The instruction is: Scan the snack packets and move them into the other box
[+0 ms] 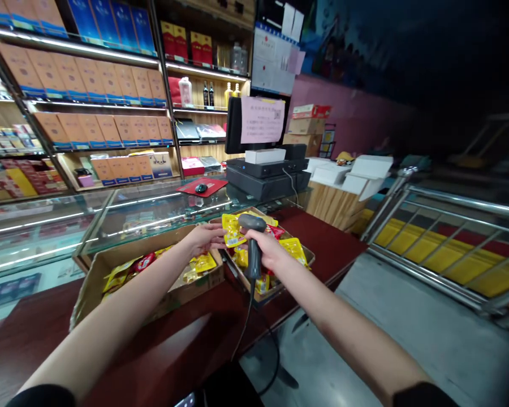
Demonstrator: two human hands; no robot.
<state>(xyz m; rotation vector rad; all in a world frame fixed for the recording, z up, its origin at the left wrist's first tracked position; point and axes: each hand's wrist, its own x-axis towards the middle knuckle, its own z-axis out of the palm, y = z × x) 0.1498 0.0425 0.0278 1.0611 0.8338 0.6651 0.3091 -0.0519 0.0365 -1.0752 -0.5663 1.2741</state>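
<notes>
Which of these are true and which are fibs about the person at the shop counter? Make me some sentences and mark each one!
1. The right hand holds a scanner. True.
2. The left hand holds a blue bottle. False: it holds a yellow packet.
3. A dark mouse sits on a red mat. True.
4. The pink paper with writing is lying on the floor. False: it is up on the monitor.
5. The cardboard box under the left arm has packets in it. True.
6. The scanner has no cord. False: a dark cord hangs from its handle.
</notes>
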